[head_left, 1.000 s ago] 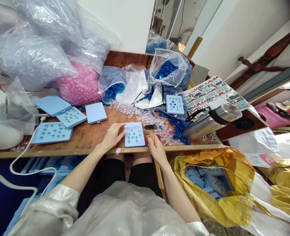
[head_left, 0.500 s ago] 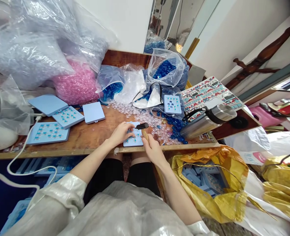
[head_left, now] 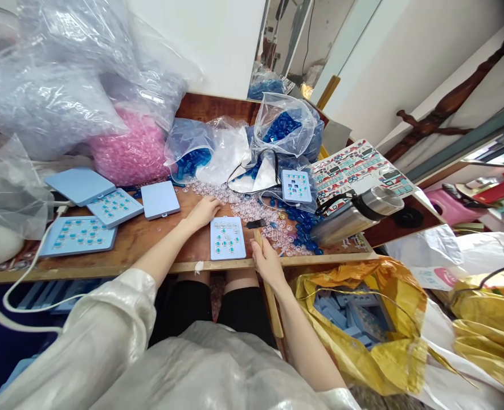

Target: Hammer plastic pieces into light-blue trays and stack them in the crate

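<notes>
The left hand lies open and flat on the wooden bench at ten o'clock from the pale blue plate, and the right hand, at four o'clock, grips a small hammer by its handle.

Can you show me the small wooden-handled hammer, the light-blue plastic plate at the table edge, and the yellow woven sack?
Small wooden-handled hammer (head_left: 257, 236): head view, on the handle.
Light-blue plastic plate (head_left: 228, 238): head view, on its middle.
Yellow woven sack (head_left: 399, 353): head view, on its side.
</notes>
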Demonstrator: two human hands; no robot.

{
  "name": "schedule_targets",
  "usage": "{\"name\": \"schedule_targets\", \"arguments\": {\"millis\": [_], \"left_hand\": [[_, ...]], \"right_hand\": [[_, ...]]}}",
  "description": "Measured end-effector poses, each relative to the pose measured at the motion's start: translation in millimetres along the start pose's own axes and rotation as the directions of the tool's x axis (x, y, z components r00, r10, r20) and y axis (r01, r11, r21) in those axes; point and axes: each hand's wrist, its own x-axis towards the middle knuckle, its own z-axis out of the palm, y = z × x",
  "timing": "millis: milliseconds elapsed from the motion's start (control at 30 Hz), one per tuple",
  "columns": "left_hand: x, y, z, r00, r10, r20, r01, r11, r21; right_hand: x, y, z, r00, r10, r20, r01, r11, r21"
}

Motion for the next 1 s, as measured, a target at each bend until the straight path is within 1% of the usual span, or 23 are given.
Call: {"name": "schedule_targets", "arguments": {"millis": [33,100,233,333,400,433,500,567,633,733,800,900,1000], "left_hand": [[3,-5,0.9,1.0,-0.003,0.031,0.002,1.0,0.023],[1,-12,0.7,0.999,-0.012,0.035,0.011,0.999,0.043],[-22,-18,-6.2,1.0,0.009,-0.006,-0.008,0.999,0.053],[-37,-19,-11.7,1.0,-0.015,-0.025,0.017,0.996,0.088],[-39,-20,-13.4,0.998,-0.02,-0.066,0.025,0.996,0.083],[-37,-20,-13.4,0.997,-0.005,-0.08,0.011,0.997,0.072],[-30,-20,-12.2,0.997,0.044,-0.067,-0.041,0.998,0.045],[-22,-19,-9.7,0.997,0.077,-0.012,-0.076,0.997,0.028],[-17,-16,-7.3,0.999,0.049,0.005,-0.049,0.998,0.025],[-21,-9,-6.0,0.995,-0.068,-0.068,0.067,0.998,-0.02],[-30,-2,-6.9,0.989,-0.097,-0.114,0.091,0.994,-0.055],[-42,4,-9.1,0.992,-0.046,-0.118,0.04,0.998,-0.048],[-44,3,-10.4,0.997,-0.013,-0.078,0.01,0.999,-0.036]], "right_hand": [[0,0,0,1.0,-0.007,0.007,0.007,1.0,-0.003],[-1,-1,0,1.0,-0.021,0.016,0.021,1.0,-0.006],[0,-1,0,1.0,-0.01,0.008,0.009,1.0,0.019],[0,1,0,1.0,-0.005,0.003,0.005,0.999,0.037],[1,3,0,1.0,-0.007,0.004,0.006,0.999,0.037],[1,3,0,1.0,-0.008,0.005,0.008,0.999,0.036],[1,3,0,1.0,-0.012,0.003,0.012,0.999,0.033],[0,3,0,1.0,-0.017,-0.005,0.017,0.999,0.032],[0,3,0,1.0,-0.017,-0.013,0.017,0.999,0.038],[-1,4,2,1.0,-0.006,-0.03,0.008,0.998,0.061],[-1,4,2,0.999,0.003,-0.04,0.0,0.997,0.074],[-1,5,3,1.0,0.001,-0.031,0.002,0.996,0.085],[-1,5,2,1.0,-0.008,-0.025,0.01,0.996,0.089]]}}
